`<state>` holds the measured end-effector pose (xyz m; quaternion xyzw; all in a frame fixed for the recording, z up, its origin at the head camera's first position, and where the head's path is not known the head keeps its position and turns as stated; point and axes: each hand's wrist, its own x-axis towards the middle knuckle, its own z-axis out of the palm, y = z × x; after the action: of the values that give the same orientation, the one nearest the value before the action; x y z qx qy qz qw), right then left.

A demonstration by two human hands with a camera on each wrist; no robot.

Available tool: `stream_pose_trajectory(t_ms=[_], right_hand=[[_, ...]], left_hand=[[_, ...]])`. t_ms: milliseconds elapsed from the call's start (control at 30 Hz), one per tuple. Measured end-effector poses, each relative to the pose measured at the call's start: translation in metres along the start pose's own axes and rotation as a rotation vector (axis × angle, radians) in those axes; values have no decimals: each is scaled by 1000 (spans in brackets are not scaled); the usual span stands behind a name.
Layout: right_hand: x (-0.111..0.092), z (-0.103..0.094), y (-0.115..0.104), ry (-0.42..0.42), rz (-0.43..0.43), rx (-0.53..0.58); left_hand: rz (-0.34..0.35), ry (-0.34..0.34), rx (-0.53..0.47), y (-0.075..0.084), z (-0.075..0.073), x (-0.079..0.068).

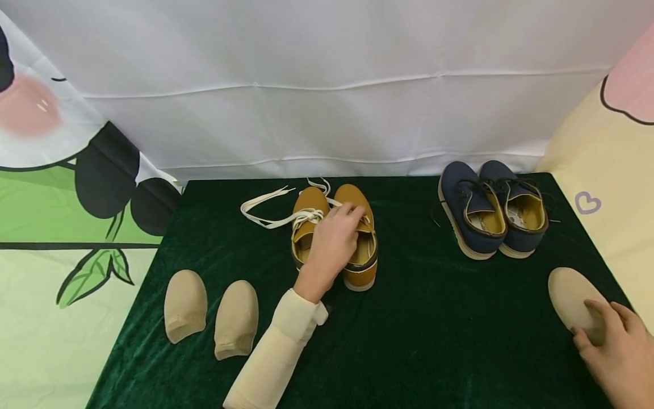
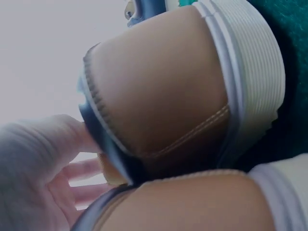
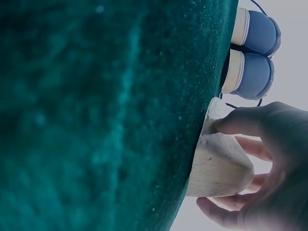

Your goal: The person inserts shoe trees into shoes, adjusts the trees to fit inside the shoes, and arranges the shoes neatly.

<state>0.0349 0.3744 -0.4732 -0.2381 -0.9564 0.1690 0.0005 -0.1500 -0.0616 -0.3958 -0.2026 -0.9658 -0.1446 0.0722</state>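
Two tan lace-up shoes stand side by side at the middle back, toes pointing away. My left hand reaches over them, its curled fingers gripping the right shoe around the tongue and laces. In the left wrist view the tan heel fills the picture; my left hand is at the collar, fingertips partly hidden. At the right edge my right hand holds a beige shoe-shaped insert. The right wrist view shows thumb and fingers around that insert, which lies on the cloth.
Two more beige inserts lie at the front left. A pair of navy lace-up shoes stands at the back right. White laces trail left from the tan shoes. Green velvet cloth covers the table, with a white curtain behind.
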Motion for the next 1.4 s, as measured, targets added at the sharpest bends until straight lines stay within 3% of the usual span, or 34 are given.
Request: stream_pose_trajectory(t_ms=[367,700,1167,1400], right_hand=[[-10,-5,-10,34,-18,91],[-16,-9,-25,81,-56,43],[-30,-13,-51,39,-136,55],[-34,-17,-62,74,-226,84]], left_hand=[[45,-33,21,-21,-15,-15],[52,-30,-83,-39,-7,-21],[-13,-30,-159,-41,-4,-23],[3,0,-150,-43,-2,-23]])
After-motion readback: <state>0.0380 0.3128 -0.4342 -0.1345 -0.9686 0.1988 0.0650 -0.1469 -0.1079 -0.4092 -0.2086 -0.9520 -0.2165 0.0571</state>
